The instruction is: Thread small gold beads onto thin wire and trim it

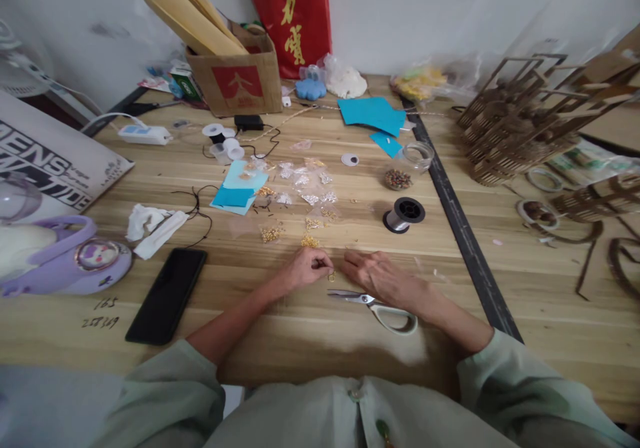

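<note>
My left hand [304, 268] rests low over the table, thumb and forefinger pinched together. At its fingertips hangs a small gold ring [331, 277]. My right hand [379, 276] lies palm down just to the right, its fingers stretched out flat on the wood and apart from the ring. Scissors [373, 301] with pale handles lie just in front of my right hand, blades pointing left. Beyond my left hand are a heap of gold beads [310, 241] and another small gold pile [271, 235].
A wire spool [404, 215] and a dish of brown beads [398, 179] stand at the right. Small bags of silver pieces [309, 185] lie mid-table. At the left are a black phone [167, 295] and a purple bottle [90, 255]. A cardboard box [235, 85] stands behind.
</note>
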A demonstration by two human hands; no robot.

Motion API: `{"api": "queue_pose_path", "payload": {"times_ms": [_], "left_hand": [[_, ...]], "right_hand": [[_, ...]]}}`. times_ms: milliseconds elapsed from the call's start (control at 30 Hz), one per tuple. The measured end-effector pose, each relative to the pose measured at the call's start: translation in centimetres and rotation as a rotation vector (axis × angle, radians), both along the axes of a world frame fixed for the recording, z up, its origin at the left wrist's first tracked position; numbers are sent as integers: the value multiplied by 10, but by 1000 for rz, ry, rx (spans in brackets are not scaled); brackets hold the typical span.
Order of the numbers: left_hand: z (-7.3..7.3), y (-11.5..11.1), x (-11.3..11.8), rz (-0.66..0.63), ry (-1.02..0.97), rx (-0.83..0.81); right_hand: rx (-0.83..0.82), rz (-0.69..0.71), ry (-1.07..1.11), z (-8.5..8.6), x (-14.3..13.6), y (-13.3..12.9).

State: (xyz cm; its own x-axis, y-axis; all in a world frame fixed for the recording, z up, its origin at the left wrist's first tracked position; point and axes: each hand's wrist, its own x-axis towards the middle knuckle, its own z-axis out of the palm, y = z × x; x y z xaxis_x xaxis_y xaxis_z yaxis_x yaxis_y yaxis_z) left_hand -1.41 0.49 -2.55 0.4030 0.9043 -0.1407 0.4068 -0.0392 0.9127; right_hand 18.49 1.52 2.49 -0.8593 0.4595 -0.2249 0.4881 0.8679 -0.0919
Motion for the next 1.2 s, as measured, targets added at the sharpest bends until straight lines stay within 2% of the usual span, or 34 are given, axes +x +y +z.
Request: {"api": "queue_pose_path", "payload": {"times_ms": [100,333,633,767,967,1100,1200], "left_hand": [[0,-1,0,-29,56,68],[-12,-7,5,-120,194,239],[-7,-10,9,-137,217,278],[-7,-9,9,-102,156,228],[-3,-6,10,20,-22,39],[-1,-3,8,109,-161,-58],[3,-1,6,159,-243,-103]], "right_hand": [[-14,-4,23,2,0,-2],[-22,5,23,4,-1,-3],[-124,-37,83,-6,7,10],[-199,-59,209,-4,11,15],[-385,-112,438,-4,15,21],[-500,-204,498,-4,15,23],[-508,-266,534,-1,14,22]]}}
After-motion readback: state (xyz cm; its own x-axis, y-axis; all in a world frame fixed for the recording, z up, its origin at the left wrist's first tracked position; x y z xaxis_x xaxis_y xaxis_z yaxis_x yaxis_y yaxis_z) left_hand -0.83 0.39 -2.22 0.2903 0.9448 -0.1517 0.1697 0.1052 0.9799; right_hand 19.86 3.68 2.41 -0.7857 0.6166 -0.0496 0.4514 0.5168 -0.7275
